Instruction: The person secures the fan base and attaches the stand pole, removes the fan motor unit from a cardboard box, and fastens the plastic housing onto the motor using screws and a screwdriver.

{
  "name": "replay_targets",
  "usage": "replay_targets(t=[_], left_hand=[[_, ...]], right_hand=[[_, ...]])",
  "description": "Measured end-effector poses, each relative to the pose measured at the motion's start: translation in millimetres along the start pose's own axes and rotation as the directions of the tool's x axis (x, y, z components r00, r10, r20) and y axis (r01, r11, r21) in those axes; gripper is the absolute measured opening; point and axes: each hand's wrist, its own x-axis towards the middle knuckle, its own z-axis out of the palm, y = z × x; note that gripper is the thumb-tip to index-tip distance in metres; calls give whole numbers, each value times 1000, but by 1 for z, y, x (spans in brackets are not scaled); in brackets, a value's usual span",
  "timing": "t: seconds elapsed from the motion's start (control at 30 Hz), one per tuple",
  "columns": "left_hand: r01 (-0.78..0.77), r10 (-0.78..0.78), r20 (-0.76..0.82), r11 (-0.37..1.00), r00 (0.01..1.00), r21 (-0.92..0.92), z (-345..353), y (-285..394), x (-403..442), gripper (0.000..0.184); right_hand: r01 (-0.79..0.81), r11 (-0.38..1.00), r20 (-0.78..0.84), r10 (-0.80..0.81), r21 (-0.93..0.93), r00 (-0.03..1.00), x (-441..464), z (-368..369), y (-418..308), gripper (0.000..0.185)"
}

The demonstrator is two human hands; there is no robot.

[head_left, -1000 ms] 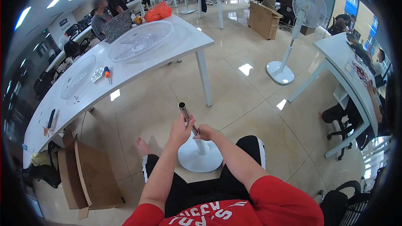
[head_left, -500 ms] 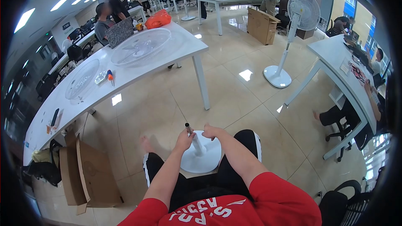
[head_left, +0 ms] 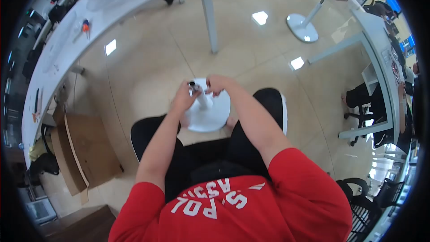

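Observation:
A white round fan base [head_left: 212, 120] stands on the floor between my feet, with a short white pole [head_left: 204, 101] rising from it. A shiny metal tube [head_left: 194, 87] with a dark open end tops the pole. My left hand [head_left: 182, 97] is wrapped round the upper pole from the left. On the other side, my right hand [head_left: 219, 84] has its fingers curled in close by the pole's upper part. Whatever lies between those fingertips is too small and blurred to make out.
A white table [head_left: 134, 1] with an orange-handled screwdriver [head_left: 86, 28] curves along the left. Below it sits an open cardboard box [head_left: 96, 152]. A standing fan's base [head_left: 303, 28] is ahead right, near another white table [head_left: 365, 24]. A black chair [head_left: 358, 197] is behind right.
My view has tipped downward, so the base and both hands appear higher in it. The right hand's fingers are now bent down beside the pole. My left hand still grips the pole.

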Motion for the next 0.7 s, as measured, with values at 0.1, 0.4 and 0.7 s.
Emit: replay_targets(t=[0.1,0.4,0.7], left_hand=[[-101,101,17,995,995,15,-9,14,-4,36],[55,-36,186,994,982,-97,-22,36,16,25],[-22,14,363,1000,932,18,-39,55,36,27]], right_hand=[[4,990,-29,0,140,1000,-15,0,-1,45],[119,924,-253,-25,364,967,-31,6,22,35],[63,844,-247,84,532,965,-20,57,44,40]])
